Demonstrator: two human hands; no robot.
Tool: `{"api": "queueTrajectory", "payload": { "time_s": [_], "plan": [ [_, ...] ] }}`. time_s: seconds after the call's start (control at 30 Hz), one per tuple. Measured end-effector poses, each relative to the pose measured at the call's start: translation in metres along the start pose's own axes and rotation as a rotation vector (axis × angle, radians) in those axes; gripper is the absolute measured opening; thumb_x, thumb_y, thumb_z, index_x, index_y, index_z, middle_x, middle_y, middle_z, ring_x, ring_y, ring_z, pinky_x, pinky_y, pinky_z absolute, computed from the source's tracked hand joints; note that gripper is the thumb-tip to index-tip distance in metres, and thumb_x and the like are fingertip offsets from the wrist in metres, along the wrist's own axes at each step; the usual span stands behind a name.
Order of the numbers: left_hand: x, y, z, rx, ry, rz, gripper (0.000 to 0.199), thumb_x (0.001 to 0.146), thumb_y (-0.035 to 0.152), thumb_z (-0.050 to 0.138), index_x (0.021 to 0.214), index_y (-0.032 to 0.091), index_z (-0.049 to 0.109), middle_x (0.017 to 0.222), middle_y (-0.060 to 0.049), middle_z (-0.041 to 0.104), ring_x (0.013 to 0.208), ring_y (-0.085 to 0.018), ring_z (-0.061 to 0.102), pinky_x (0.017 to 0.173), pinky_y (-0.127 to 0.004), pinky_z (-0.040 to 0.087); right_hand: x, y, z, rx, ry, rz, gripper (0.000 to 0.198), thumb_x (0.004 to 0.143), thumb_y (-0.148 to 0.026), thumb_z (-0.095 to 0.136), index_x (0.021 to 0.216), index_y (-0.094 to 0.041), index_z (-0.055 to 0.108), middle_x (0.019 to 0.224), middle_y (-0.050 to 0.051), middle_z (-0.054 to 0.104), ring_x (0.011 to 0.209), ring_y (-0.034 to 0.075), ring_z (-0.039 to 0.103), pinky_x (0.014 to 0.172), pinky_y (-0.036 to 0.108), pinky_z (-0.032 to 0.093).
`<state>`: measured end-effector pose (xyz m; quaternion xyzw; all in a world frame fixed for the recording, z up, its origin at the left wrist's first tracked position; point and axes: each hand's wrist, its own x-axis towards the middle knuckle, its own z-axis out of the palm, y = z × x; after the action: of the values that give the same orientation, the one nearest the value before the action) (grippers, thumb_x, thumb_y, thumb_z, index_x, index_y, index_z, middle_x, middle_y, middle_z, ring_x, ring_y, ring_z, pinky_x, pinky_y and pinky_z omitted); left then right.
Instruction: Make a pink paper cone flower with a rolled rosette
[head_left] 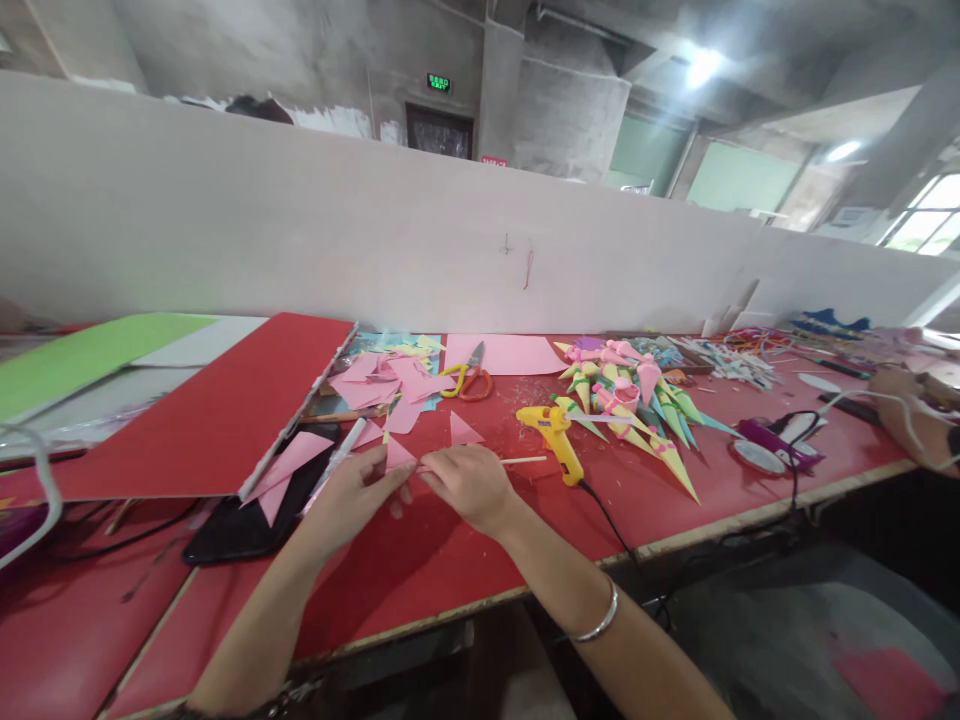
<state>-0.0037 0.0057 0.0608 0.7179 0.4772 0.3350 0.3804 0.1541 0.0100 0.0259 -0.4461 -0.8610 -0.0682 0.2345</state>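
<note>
A small triangular pink paper piece (400, 454) is pinched between the thumb and fingers of my left hand (366, 492), held just above the red tabletop. My right hand (471, 486) meets it from the right, its fingers closed at the paper's corner. A thin wooden stick (526, 460) shows past my right hand; whether that hand holds it or it lies on the table I cannot tell. Beyond my hands lies another pink paper triangle (465, 430). To the right, a yellow hot glue gun (553, 440) rests on its side with its black cord trailing off the front edge.
Behind lie scissors (468, 377), pink paper scraps (390, 378) and a pink sheet (506, 354). Small paper cones (637, 385) are heaped at right. A red board (217, 410) leans over a black tray-like item (247, 525) at left. Another person's arm (911, 415) reaches in far right.
</note>
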Motion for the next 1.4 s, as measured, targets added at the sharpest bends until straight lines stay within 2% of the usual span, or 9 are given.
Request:
{"api": "queueTrajectory", "payload": {
  "time_s": [0.1, 0.23, 0.37, 0.5, 0.67, 0.87, 1.13, 1.27, 1.4],
  "plan": [
    [0.001, -0.002, 0.003, -0.07, 0.022, -0.025, 0.03, 0.068, 0.045, 0.056, 0.054, 0.019, 0.048, 0.046, 0.002, 0.057, 0.041, -0.013, 0.054, 0.048, -0.026, 0.043, -0.001, -0.001, 0.005, -0.05, 0.034, -0.021, 0.031, 0.093, -0.035, 0.034, 0.088, -0.018, 0.059, 0.073, 0.003, 0.067, 0.07, 0.014, 0.061, 0.06, 0.025, 0.036],
    [0.003, -0.009, 0.006, -0.148, 0.087, -0.111, 0.028, 0.069, 0.038, 0.05, 0.048, 0.02, 0.045, 0.029, 0.008, 0.037, 0.033, -0.012, 0.047, 0.041, -0.023, 0.037, -0.002, -0.004, 0.008, -0.032, 0.021, -0.012, 0.034, 0.093, -0.039, 0.032, 0.091, -0.02, 0.06, 0.074, 0.003, 0.068, 0.066, 0.012, 0.062, 0.055, 0.023, 0.036],
    [0.003, -0.01, 0.008, -0.137, 0.022, -0.193, 0.038, 0.07, 0.041, 0.046, 0.039, 0.022, 0.036, 0.027, 0.007, 0.031, 0.03, -0.011, 0.043, 0.043, -0.025, 0.04, -0.003, -0.004, 0.008, -0.046, -0.004, -0.022, 0.036, 0.092, -0.042, 0.032, 0.089, -0.02, 0.06, 0.074, 0.002, 0.069, 0.065, 0.013, 0.063, 0.052, 0.022, 0.035],
    [0.0, -0.007, 0.005, -0.069, -0.052, -0.184, 0.044, 0.071, 0.046, 0.045, 0.036, 0.023, 0.035, 0.03, 0.005, 0.037, 0.036, -0.013, 0.05, 0.052, -0.027, 0.044, -0.003, -0.003, 0.006, -0.053, -0.028, -0.045, 0.036, 0.092, -0.04, 0.032, 0.086, -0.019, 0.061, 0.073, 0.002, 0.069, 0.065, 0.014, 0.063, 0.052, 0.022, 0.035],
    [-0.004, -0.003, -0.003, 0.137, -0.057, 0.028, 0.042, 0.076, 0.046, 0.044, 0.042, 0.021, 0.049, 0.044, 0.001, 0.055, 0.05, -0.014, 0.054, 0.059, -0.025, 0.043, -0.002, -0.004, -0.001, 0.041, -0.098, 0.016, 0.035, 0.091, -0.042, 0.034, 0.085, -0.021, 0.062, 0.077, 0.002, 0.07, 0.066, 0.013, 0.063, 0.051, 0.022, 0.033],
    [-0.001, -0.005, -0.002, 0.364, -0.037, 0.109, 0.044, 0.079, 0.043, 0.037, 0.043, 0.021, 0.049, 0.046, 0.001, 0.055, 0.049, -0.014, 0.051, 0.056, -0.024, 0.037, -0.003, 0.001, -0.01, 0.225, -0.181, 0.072, 0.028, 0.09, -0.037, 0.039, 0.084, -0.022, 0.063, 0.076, 0.0, 0.069, 0.067, 0.013, 0.062, 0.054, 0.022, 0.031],
    [0.006, -0.013, -0.005, 0.497, -0.113, 0.209, 0.03, 0.078, 0.036, 0.046, 0.054, 0.021, 0.058, 0.053, 0.0, 0.061, 0.053, -0.016, 0.053, 0.055, -0.025, 0.032, -0.006, 0.01, -0.014, 0.455, -0.176, 0.031, 0.03, 0.092, -0.03, 0.038, 0.076, -0.018, 0.061, 0.068, -0.001, 0.065, 0.064, 0.011, 0.058, 0.058, 0.019, 0.032],
    [0.004, -0.009, -0.006, 0.51, -0.081, 0.17, 0.037, 0.078, 0.037, 0.045, 0.047, 0.021, 0.057, 0.048, -0.001, 0.058, 0.049, -0.016, 0.052, 0.054, -0.026, 0.032, -0.006, 0.007, -0.014, 0.39, -0.161, 0.047, 0.031, 0.091, -0.032, 0.038, 0.078, -0.018, 0.062, 0.069, 0.0, 0.066, 0.063, 0.011, 0.059, 0.056, 0.02, 0.031],
    [0.001, -0.002, -0.003, 0.462, -0.014, 0.119, 0.048, 0.079, 0.042, 0.042, 0.036, 0.021, 0.051, 0.044, -0.001, 0.057, 0.049, -0.015, 0.053, 0.06, -0.025, 0.036, -0.006, 0.003, -0.01, 0.239, -0.094, 0.045, 0.022, 0.089, -0.033, 0.044, 0.089, -0.018, 0.061, 0.083, 0.002, 0.069, 0.071, 0.012, 0.062, 0.056, 0.021, 0.032]
  ]
}}
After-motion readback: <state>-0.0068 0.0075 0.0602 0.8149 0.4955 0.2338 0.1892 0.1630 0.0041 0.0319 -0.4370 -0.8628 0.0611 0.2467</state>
